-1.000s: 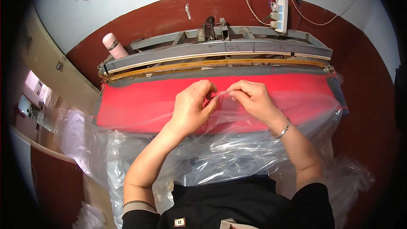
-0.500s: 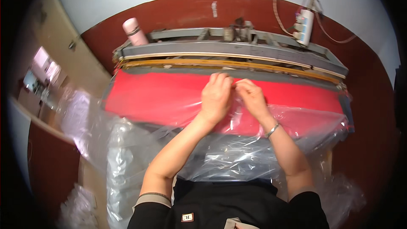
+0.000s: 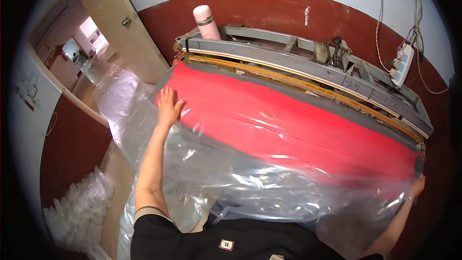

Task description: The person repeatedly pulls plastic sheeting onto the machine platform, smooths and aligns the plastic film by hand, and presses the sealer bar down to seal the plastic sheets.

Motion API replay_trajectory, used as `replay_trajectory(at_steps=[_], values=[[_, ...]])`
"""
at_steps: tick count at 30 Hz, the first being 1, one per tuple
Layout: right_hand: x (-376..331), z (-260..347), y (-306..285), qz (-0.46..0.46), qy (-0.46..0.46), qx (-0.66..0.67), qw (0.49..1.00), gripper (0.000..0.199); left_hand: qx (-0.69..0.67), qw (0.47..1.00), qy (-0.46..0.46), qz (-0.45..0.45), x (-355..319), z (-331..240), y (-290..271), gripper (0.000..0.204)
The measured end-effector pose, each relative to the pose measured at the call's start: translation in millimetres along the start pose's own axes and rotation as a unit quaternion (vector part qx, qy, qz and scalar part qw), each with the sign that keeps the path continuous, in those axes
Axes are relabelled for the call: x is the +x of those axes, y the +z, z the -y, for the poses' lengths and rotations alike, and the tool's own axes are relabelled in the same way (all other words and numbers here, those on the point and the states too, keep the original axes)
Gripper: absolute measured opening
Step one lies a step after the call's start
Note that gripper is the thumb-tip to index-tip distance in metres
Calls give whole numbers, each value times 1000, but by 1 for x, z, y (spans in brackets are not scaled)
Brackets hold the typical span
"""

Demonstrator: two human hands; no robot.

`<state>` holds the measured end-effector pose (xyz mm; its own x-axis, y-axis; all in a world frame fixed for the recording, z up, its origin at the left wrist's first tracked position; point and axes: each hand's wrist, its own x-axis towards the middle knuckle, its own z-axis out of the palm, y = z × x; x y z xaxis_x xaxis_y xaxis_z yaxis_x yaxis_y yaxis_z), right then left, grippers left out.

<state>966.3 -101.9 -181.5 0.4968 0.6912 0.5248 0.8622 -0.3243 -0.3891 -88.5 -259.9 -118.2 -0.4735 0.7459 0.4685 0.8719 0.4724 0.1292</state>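
A wide sheet of clear plastic film (image 3: 269, 175) lies over the near part of a long red sheet (image 3: 288, 135) and hangs toward me. The red sheet covers the bed of a long grey-framed machine. My left hand (image 3: 169, 107) rests flat at the left end of the red sheet, fingers stretched and thumb apart, pressing on the film. Out at the far right end, my right hand (image 3: 417, 188) is closed at the film's edge, beside the machine's corner; its fingers are partly hidden.
Behind the bed run the grey metal frame (image 3: 298, 70) and a yellowish strip (image 3: 308, 90). A pink bottle (image 3: 207, 23) stands on the frame's left end. A white power strip (image 3: 402, 66) hangs at right. An open door (image 3: 122, 17) and a bundled plastic heap (image 3: 82, 209) are at left.
My hands have parted from the middle of the red sheet, left hand to its left end, right hand to its right end. The film is spread wider, and the view has turned.
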Motion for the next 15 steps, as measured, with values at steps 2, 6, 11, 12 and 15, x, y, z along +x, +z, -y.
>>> replay_trajectory(at_steps=[2, 6, 11, 12, 15], values=[[-4, -26, -16, 37, 49, -16, 998, 35, -133, 985, 20, 108, 19, 3, 14, 63], [-25, 16, -38, -5, 15, -127, 992, 32, -39, 988, 24, 151, 50, -21, 59, 59], [-27, 65, -47, -17, -67, -119, 990, 26, -110, 979, -54, 163, 95, -88, 66, 46], [-24, 66, -45, -36, -143, -158, 976, 23, -112, 981, -71, 143, 97, -118, 59, 46], [-17, 59, -33, -53, -73, -50, 995, 27, -529, 827, 30, 188, 49, -246, 29, 40]])
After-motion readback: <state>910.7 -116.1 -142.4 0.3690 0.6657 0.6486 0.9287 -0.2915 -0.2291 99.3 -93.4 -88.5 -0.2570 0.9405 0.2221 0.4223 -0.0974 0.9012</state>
